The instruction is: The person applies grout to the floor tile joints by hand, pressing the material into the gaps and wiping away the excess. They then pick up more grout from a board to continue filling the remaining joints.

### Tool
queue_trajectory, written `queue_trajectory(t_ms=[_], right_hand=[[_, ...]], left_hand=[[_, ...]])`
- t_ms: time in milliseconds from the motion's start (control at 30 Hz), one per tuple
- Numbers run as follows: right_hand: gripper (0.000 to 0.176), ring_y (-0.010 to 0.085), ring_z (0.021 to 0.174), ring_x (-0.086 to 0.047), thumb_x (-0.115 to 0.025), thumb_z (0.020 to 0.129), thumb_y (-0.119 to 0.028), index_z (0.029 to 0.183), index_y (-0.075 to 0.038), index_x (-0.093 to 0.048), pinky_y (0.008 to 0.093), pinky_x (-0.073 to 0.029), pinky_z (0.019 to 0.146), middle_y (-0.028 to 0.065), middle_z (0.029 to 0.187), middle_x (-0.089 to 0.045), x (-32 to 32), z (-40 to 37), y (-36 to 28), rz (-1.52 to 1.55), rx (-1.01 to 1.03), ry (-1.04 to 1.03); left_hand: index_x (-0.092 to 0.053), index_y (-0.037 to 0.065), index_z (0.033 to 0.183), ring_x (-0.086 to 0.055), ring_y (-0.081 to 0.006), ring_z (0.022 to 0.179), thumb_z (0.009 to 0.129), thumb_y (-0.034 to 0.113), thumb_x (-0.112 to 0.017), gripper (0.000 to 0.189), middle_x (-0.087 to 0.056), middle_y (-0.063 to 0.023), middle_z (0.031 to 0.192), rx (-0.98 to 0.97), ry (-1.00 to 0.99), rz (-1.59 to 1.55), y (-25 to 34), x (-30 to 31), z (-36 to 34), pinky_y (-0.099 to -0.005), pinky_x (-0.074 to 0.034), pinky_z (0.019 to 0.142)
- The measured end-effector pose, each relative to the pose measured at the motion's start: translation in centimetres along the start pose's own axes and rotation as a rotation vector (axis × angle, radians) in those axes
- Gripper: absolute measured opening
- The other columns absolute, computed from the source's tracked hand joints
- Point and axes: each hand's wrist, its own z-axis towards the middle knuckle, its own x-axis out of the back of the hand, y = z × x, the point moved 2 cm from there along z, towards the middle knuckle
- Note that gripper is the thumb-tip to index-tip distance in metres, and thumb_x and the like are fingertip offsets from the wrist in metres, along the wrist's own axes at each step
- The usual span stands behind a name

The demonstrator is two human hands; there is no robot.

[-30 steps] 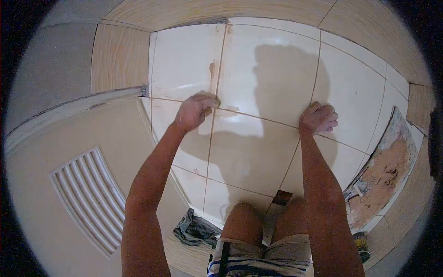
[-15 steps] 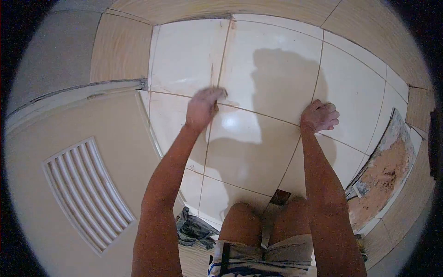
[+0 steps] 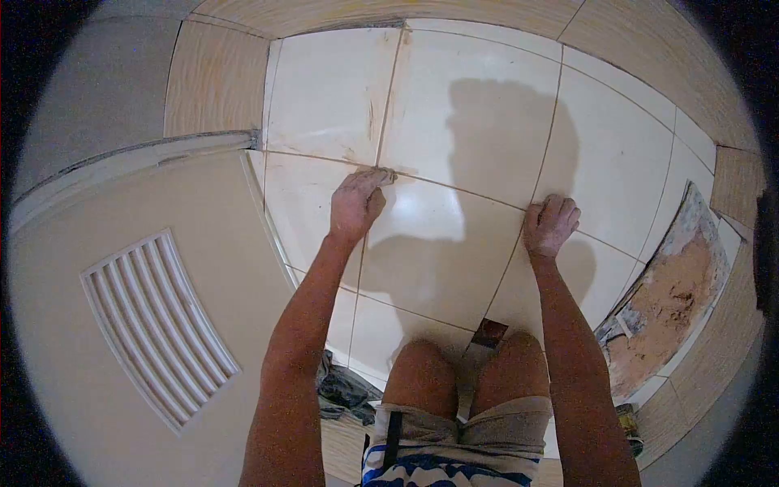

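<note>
My left hand (image 3: 355,203) presses down on the white tiled floor (image 3: 324,89), by a joint where tile lines cross. Its fingers are closed on a small greyish piece (image 3: 386,176) whose kind I cannot make out. Reddish-brown smears lie on the tiles around it. Farther right, my right hand (image 3: 552,226) rests on the floor close to another crossing of joints. Those fingers are curled in, and whatever they may hold is hidden. Both hands look dusted with pale powder.
To the right lies a sheet with reddish powder (image 3: 673,296) along the wall. A dark square (image 3: 491,334) is set in the floor near my knees. At left stands a door with a white vent grille (image 3: 162,329); crumpled black plastic (image 3: 349,390) lies beside my leg.
My left hand has come down slightly toward the tile joint. My right hand has turned so its knuckles point more upward in view, and the camera view has shifted a little.
</note>
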Motion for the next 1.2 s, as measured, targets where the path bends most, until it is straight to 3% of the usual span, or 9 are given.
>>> queue_trajectory(t_ms=[100, 300, 500, 567, 700, 833, 967, 1067, 1200], right_hand=[[0.025, 0.0371, 0.095, -0.045, -0.061, 0.075, -0.019, 0.094, -0.005, -0.053, 0.0514, -0.035, 0.077, 0.017, 0.099, -0.047, 0.2, 0.1, -0.2, 0.041, 0.044, 0.083], [0.026, 0.037, 0.094, -0.045, -0.061, 0.076, -0.021, 0.096, -0.005, -0.054, 0.0518, -0.037, 0.074, 0.0168, 0.1, -0.048, -0.1, -0.1, 0.0, 0.02, 0.026, 0.056], [0.026, 0.0383, 0.092, -0.047, -0.059, 0.076, -0.024, 0.092, -0.005, -0.054, 0.0525, -0.038, 0.074, 0.0175, 0.1, -0.049, -0.3, 0.1, 0.1, -0.032, 0.015, 0.059], [0.026, 0.0385, 0.092, -0.047, -0.059, 0.076, -0.024, 0.092, -0.004, -0.054, 0.0522, -0.038, 0.074, 0.0176, 0.1, -0.049, -0.3, -0.1, 0.2, -0.018, 0.043, 0.108], [0.029, 0.0388, 0.09, -0.048, -0.058, 0.075, -0.023, 0.096, -0.003, -0.055, 0.0511, -0.038, 0.074, 0.0182, 0.098, -0.051, -0.9, 0.0, 0.5, -0.038, 0.034, 0.103], [0.028, 0.0387, 0.089, -0.048, -0.059, 0.075, -0.022, 0.095, -0.003, -0.055, 0.0504, -0.038, 0.074, 0.0182, 0.096, -0.051, -0.2, 0.2, 0.0, -0.011, 0.049, 0.163], [0.019, 0.0333, 0.085, -0.046, -0.058, 0.074, -0.019, 0.087, -0.007, -0.052, 0.0469, -0.037, 0.071, 0.0131, 0.09, -0.047, 0.0, 0.2, -0.1, -0.012, 0.086, 0.226], [0.024, 0.0352, 0.087, -0.047, -0.059, 0.073, -0.021, 0.091, -0.006, -0.054, 0.0486, -0.038, 0.07, 0.0153, 0.093, -0.048, 0.0, 0.2, -0.1, -0.006, 0.065, 0.188], [0.026, 0.0366, 0.088, -0.047, -0.059, 0.073, -0.023, 0.091, -0.005, -0.054, 0.051, -0.038, 0.07, 0.0167, 0.094, -0.049, -0.6, 0.0, 0.3, -0.005, 0.042, 0.15]], left_hand=[[-0.067, 0.011, 0.104, -0.062, -0.0304, 0.099, 0.074, 0.002, -0.059, 0.032, -0.067, -0.011, 0.109, 0.209, -0.026, -0.112, -1.6, 1.2, 1.6, -0.0383, -0.05, 0.086], [-0.065, 0.014, 0.106, -0.059, -0.0326, 0.078, 0.072, 0.006, -0.063, 0.034, -0.065, -0.0122, 0.087, 0.136, 0.168, 0.238, 0.7, -2.4, 0.6, -0.0414, -0.051, 0.074], [-0.067, 0.016, 0.106, -0.061, -0.033, 0.082, 0.078, 0.011, -0.061, 0.028, -0.066, -0.0134, 0.09, 0.153, -0.143, 0.104, -0.4, 1.1, 1.9, -0.0398, -0.052, 0.073], [-0.066, 0.017, 0.109, -0.062, -0.0331, 0.083, 0.083, 0.014, -0.058, 0.027, -0.066, -0.013, 0.092, 0.046, 0.009, 0.171, -0.2, 1.8, 2.2, -0.0396, -0.052, 0.072], [-0.063, 0.017, 0.114, -0.061, -0.0329, 0.083, 0.084, 0.016, -0.058, 0.031, -0.068, -0.0112, 0.097, 0.261, -0.05, 0.4, 1.5, -2.0, 0.6, -0.0423, -0.052, 0.075], [-0.065, 0.014, 0.105, -0.06, -0.031, 0.08, 0.082, 0.014, -0.06, 0.024, -0.066, -0.0137, 0.091, 0.066, 0.151, 0.464, 3.1, -1.9, 0.4, -0.0388, -0.051, 0.07], [-0.068, 0.009, 0.101, -0.063, -0.0337, 0.08, 0.081, 0.015, -0.061, 0.022, -0.068, -0.0152, 0.091, 0.159, -0.281, 0.289, 0.6, 2.0, 0.4, -0.0381, -0.052, 0.072], [-0.066, 0.007, 0.111, -0.066, -0.037, 0.08, 0.083, 0.015, -0.06, 0.03, -0.068, -0.019, 0.091, 0.386, 0.097, -0.013, -2.3, 2.8, 1.2, -0.0411, -0.053, 0.071], [-0.066, 0.006, 0.108, -0.064, -0.0354, 0.084, 0.084, 0.015, -0.058, 0.026, -0.068, -0.0169, 0.092, 0.281, 0.131, 0.207, -0.2, 0.7, 2.3, -0.0417, -0.052, 0.075]])
